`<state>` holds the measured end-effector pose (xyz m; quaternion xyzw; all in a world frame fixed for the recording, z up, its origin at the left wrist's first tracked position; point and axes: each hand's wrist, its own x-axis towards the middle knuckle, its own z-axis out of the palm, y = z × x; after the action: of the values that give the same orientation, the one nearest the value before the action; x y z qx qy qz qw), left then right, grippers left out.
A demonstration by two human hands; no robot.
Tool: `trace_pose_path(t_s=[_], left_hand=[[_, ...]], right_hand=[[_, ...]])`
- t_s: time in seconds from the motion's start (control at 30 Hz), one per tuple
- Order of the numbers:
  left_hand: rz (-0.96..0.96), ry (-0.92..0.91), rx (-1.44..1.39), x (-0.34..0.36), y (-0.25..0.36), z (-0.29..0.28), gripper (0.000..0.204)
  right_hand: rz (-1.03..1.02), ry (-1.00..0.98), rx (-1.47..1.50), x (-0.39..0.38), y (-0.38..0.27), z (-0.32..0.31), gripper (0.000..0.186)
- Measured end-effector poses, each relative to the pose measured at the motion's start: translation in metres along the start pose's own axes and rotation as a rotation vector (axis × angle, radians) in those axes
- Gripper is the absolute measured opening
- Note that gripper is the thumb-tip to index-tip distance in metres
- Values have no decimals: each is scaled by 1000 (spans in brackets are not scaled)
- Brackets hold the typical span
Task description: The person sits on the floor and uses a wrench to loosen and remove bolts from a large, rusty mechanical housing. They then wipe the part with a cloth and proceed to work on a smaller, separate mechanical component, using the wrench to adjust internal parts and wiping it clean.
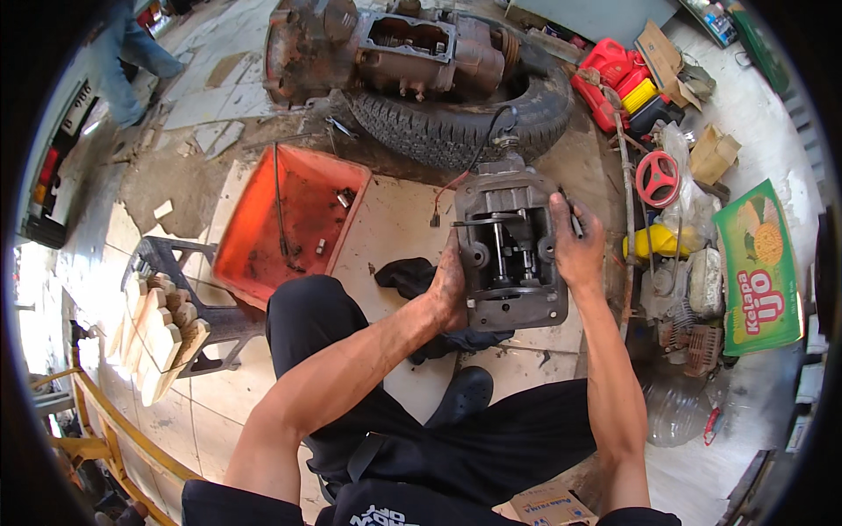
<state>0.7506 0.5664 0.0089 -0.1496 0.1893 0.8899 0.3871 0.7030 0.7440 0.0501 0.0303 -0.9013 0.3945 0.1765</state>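
Left hand (449, 285) and right hand (579, 245) clasp a metal housing (511, 254) by opposite edges, the right also holding a slim dark tool (575, 221).

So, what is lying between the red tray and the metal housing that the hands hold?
The head view shows pale floor tiles, a thin cable ending in a dark connector, and, lower, dark cloth and the left hand.

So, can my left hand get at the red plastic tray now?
Probably yes, though your left hand is on the metal housing; only floor and a dark cloth seem to lie between that hand and the tray.
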Motion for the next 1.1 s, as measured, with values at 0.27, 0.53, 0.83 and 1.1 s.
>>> trace_pose_path(t_s=[0.27,0.53,0.83,1.1], left_hand=[[95,-125,-105,-3,1,-26,84],[117,-120,8,-11,5,-60,92],[126,-153,64,-1,-2,-64,96],[149,-141,96,-5,-9,-53,93]], right_hand=[[198,-132,-60,-4,-16,-33,45],[162,-193,100,-40,-79,-90,58],[130,-305,-110,-41,-91,-44,14],[87,-557,-120,-49,-104,-70,14]])
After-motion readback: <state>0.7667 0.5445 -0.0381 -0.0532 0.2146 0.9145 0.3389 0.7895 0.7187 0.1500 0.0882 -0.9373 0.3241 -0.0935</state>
